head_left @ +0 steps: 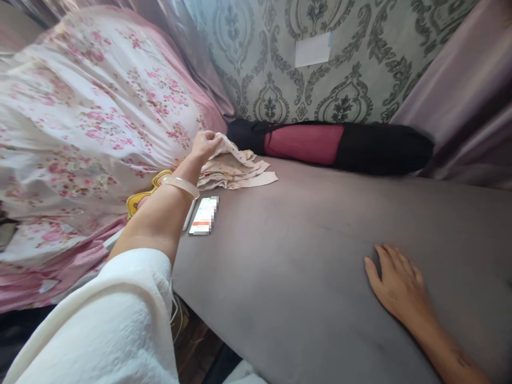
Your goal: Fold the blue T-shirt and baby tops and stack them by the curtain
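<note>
Upper centre: left hand [206,143] pinching patterned cloth [236,169], probably by edge. Lower right: right hand [400,282], thumb and fingers apart, on grey surface [284,256].

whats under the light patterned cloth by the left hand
The light patterned cloth lies bunched on the grey surface, which shows along its near edge. The left hand pinches part of it; the folds cover whatever else may lie beneath.

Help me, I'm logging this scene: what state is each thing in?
Patterned cloth: bunched, one part lifted
Left hand: pinching the cloth
Right hand: palm down on gray surface
Phone: face up, screen lit
Long bundle: lying down
Floral fabric: creased
White sheet: on wall
</note>
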The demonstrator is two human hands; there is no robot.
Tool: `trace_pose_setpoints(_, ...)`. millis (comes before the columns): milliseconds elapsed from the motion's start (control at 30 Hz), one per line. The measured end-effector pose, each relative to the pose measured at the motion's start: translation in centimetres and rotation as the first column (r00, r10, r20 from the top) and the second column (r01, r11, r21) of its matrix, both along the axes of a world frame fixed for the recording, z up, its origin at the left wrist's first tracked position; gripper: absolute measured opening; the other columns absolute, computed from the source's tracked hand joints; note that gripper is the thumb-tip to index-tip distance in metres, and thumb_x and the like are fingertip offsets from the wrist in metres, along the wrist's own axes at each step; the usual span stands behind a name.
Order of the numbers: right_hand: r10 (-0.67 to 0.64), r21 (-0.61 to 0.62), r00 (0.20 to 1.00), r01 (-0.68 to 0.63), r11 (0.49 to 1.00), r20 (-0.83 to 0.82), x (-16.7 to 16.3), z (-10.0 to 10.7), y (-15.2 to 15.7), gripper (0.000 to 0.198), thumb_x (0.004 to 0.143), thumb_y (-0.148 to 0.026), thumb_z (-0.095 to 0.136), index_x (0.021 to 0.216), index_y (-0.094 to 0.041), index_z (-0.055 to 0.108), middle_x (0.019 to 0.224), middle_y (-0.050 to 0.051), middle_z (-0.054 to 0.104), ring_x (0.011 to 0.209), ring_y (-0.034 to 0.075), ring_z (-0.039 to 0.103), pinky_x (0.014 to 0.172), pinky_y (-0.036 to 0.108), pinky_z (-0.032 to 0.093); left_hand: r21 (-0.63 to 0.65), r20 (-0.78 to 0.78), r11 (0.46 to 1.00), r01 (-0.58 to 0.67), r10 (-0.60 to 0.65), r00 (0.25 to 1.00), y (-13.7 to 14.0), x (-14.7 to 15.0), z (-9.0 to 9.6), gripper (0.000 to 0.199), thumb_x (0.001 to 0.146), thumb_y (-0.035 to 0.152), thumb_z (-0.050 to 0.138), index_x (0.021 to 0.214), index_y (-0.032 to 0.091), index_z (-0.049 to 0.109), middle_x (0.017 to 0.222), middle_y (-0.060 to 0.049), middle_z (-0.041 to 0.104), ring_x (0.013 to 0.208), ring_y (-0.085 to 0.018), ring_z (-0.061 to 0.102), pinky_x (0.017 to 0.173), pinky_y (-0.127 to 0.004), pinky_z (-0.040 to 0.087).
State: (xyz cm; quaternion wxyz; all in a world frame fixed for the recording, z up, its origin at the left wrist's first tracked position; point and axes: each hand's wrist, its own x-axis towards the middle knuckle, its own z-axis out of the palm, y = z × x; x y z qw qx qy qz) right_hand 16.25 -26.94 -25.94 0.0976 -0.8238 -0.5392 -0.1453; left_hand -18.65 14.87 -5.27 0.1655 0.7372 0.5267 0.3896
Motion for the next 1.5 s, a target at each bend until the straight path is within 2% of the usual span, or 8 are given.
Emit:
trace_pose_setpoints(100, -0.006, -0.003, 1.0, 0.006, 1.0, 0.0, -0.1, 0.1, 0.1, 0.06, 0.095, -0.045, 0.022, 0.129, -0.006, 0.052, 0.136, 0.021, 0.052, 0.129, 0.034, 0.044, 0.105, 0.051, 0.036, 0.073, 0.137, 0.996, 0.044, -0.054, 0.989, -1.3, 2.1, 1.3, 0.016, 0.076, 0.03, 0.06, 0.068, 0.017, 0.053, 0.062, 0.002, 0.048, 0.071, -0.013, 0.044, 0.064, -0.023, 0.038)
trace_pose_setpoints(433, -0.007, 0.022, 1.0, 0.007, 1.0, -0.016, -0.7, 0.6, 0.1, 0.056, 0.096, -0.042, 0.024, 0.131, -0.007, 0.051, 0.136, 0.02, 0.052, 0.131, 0.032, 0.043, 0.106, 0.051, 0.035, 0.04, 0.348, 0.949, 0.314, -0.308, 0.885, -6.5, 8.4, 2.8, 0.018, 0.073, 0.027, 0.064, 0.065, 0.017, 0.052, 0.058, 0.001, 0.046, 0.06, -0.012, 0.046, 0.056, -0.024, 0.039)
trace_pose_setpoints(800, -0.006, 0.02, 0.999, 0.007, 1.0, -0.045, -1.1, 1.2, -0.1, 0.054, 0.097, -0.041, 0.026, 0.13, -0.008, 0.052, 0.137, 0.02, 0.052, 0.131, 0.032, 0.042, 0.106, 0.051, 0.033, -0.144, 0.558, 0.829, 0.541, -0.384, 0.736, -13.6, 15.2, 3.1, 0.015, 0.072, 0.025, 0.067, 0.073, 0.018, 0.053, 0.062, -0.002, 0.054, 0.063, -0.017, 0.058, 0.063, -0.031, 0.049)
trace_pose_setpoints(1033, 0.004, 0.01, 0.963, -0.001, 1.0, -0.269, 0.2, 1.4, 0.0, 0.047, 0.092, -0.038, 0.035, 0.128, -0.014, 0.055, 0.138, 0.017, 0.052, 0.131, 0.032, 0.044, 0.106, 0.052, 0.035, -0.162, 0.648, 0.777, 0.608, -0.381, 0.66, -16.8, 18.9, 2.7, 0.012, 0.074, 0.019, 0.061, 0.083, 0.018, 0.053, 0.064, -0.002, 0.053, 0.064, -0.016, 0.061, 0.064, -0.031, 0.053)
trace_pose_setpoints(1133, 0.047, 0.086, 0.896, -0.01, 0.996, -0.442, 0.5, 2.8, 0.5, 0.04, 0.089, -0.034, 0.042, 0.121, -0.019, 0.059, 0.125, 0.013, 0.062, 0.115, 0.028, 0.058, 0.096, 0.046, 0.046, -0.163, 0.702, 0.778, 0.607, -0.341, 0.625, -18.1, 20.0, 2.6, 0.025, 0.074, 0.015, 0.058, 0.098, 0.02, 0.052, 0.069, 0.0, 0.053, 0.067, -0.014, 0.061, 0.067, -0.03, 0.055)
trace_pose_setpoints(1233, 0.057, 0.234, 0.828, 0.091, 0.968, -0.558, -0.4, 5.7, 1.4, 0.032, 0.087, -0.032, 0.045, 0.11, -0.018, 0.062, 0.112, 0.013, 0.068, 0.098, 0.025, 0.065, 0.087, 0.042, 0.049, -0.162, 0.744, 0.761, 0.628, -0.324, 0.585, -19.5, 21.0, 2.6, 0.036, 0.075, 0.012, 0.054, 0.109, 0.023, 0.05, 0.076, 0.0, 0.055, 0.07, -0.013, 0.062, 0.073, -0.032, 0.056)
trace_pose_setpoints(1400, 0.243, 0.536, 0.777, 0.14, 0.833, -0.581, -3.4, 11.1, 3.3, 0.022, 0.089, -0.037, 0.046, 0.092, -0.02, 0.059, 0.088, 0.007, 0.068, 0.077, 0.019, 0.063, 0.074, 0.034, 0.049, -0.168, 0.793, 0.682, 0.712, -0.336, 0.508, -21.7, 22.5, 2.5, 0.021, 0.074, 0.013, 0.058, 0.094, 0.018, 0.054, 0.08, -0.003, 0.056, 0.076, -0.015, 0.064, 0.081, -0.036, 0.056)
trace_pose_setpoints(1500, 0.277, 0.613, 0.795, 0.146, 0.777, -0.54, -4.7, 12.6, 4.8, 0.019, 0.087, -0.04, 0.05, 0.091, -0.021, 0.053, 0.087, 0.004, 0.063, 0.074, 0.017, 0.058, 0.071, 0.032, 0.047, -0.133, 0.803, 0.66, 0.739, -0.365, 0.471, -22.7, 23.0, 2.3, 0.017, 0.072, 0.013, 0.063, 0.085, 0.017, 0.052, 0.078, -0.003, 0.054, 0.08, -0.015, 0.063, 0.086, -0.038, 0.055)
